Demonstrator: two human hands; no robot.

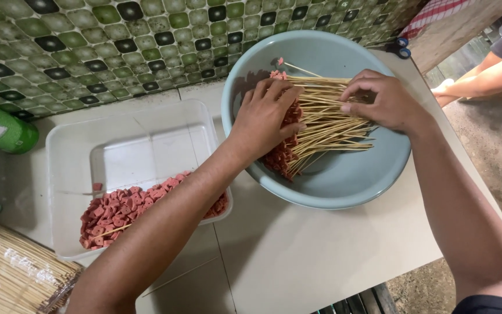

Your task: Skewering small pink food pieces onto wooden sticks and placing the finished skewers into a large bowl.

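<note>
A large blue-grey bowl holds a pile of thin wooden skewers threaded with pink sausage slices at their left ends. My left hand lies flat over the sausage ends of the pile, fingers spread and pressing down. My right hand rests on the bare stick ends at the right, fingers curled around several of them. One skewer pokes up toward the bowl's back rim.
A clear plastic tray to the left holds loose sausage slices. A green can lies at far left. A bundle of bare skewers sits at bottom left. Another person's arm is at upper right, with blue-handled scissors nearby.
</note>
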